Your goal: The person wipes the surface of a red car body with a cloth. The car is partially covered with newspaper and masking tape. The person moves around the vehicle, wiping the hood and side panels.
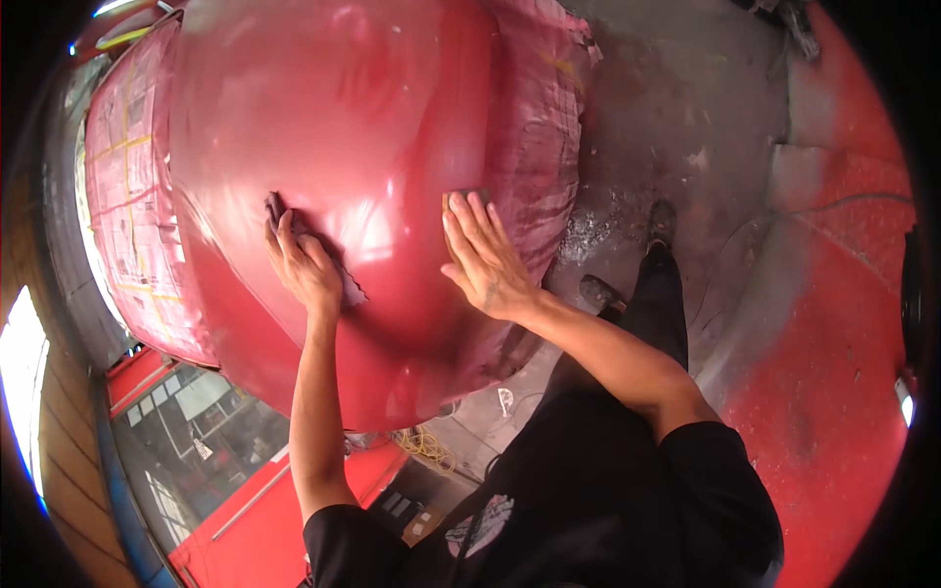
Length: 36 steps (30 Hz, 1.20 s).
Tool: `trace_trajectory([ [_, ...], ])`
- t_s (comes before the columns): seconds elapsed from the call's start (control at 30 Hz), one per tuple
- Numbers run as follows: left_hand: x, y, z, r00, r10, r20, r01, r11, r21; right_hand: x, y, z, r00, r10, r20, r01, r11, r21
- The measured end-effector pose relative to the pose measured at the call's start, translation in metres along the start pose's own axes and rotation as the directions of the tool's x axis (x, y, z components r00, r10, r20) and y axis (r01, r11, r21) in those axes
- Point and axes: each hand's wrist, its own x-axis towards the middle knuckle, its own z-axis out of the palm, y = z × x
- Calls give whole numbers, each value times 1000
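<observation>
A glossy red car hood (294,108) spreads out before me. My left hand (306,267) rests on it, fingers curled over a dark cloth (275,204); a crumpled paler end of it sticks out below the palm. Farther right, near the hood's edge, my right hand (487,257) lies with fingers stretched and close together over a small brown sanding block (448,202). Most of that block is hidden beneath the hand; only its edges show. Both hands press against the painted surface, some distance apart.
Pink-dusted masking sheets (534,137) drape the car's right side, and taped masking paper (132,186) covers the left. A grey and red floor (725,147) lies to the right, with a hose (853,203) across it. A coiled yellow cord (423,446) sits below the hood.
</observation>
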Motion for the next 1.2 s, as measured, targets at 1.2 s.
trace_trajectory([
  [1.2, 3, -1, 9, 1000, -1, -21, 2, 1000, 24, 99, 21, -25, 958, -152, -245, 26, 893, -450],
])
